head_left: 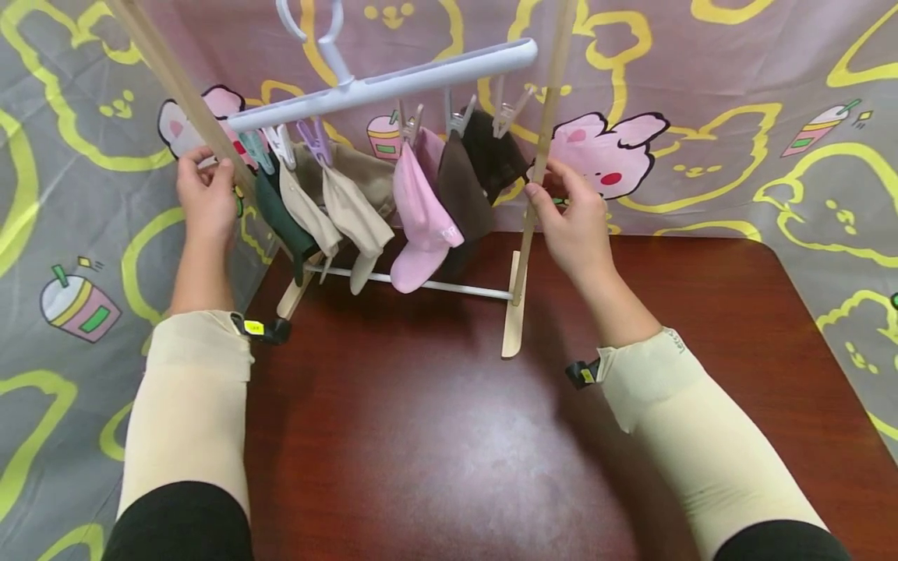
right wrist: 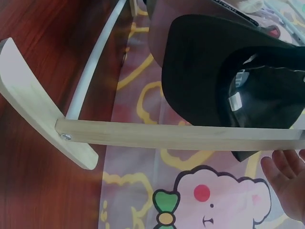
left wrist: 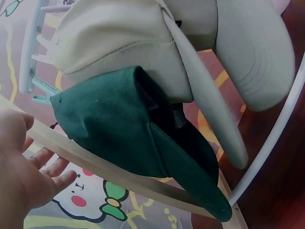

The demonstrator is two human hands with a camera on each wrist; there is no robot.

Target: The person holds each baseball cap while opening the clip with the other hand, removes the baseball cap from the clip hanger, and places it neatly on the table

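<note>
A wooden rack stands on the table, its left post (head_left: 185, 86) and right post (head_left: 550, 101) leaning outward. My left hand (head_left: 206, 195) holds the left post between thumb and fingers; some fingers (left wrist: 52, 164) extend loosely past it. At the right post, my right hand (head_left: 575, 214) pinches the wood. Between them a light-blue clip hanger (head_left: 393, 86) carries several caps on clothespins: a dark green cap (left wrist: 109, 119), beige caps (head_left: 358, 202), a pink cap (head_left: 421, 210), and dark brown or black caps (head_left: 463, 187). The right wrist view shows a black cap (right wrist: 195, 71) beside the right post.
A white bar (head_left: 456, 289) joins the rack's wooden feet (head_left: 514, 327) low down. The reddish-brown table (head_left: 435, 436) extends toward me. Patterned cloth (head_left: 715, 109) hangs behind and at both sides.
</note>
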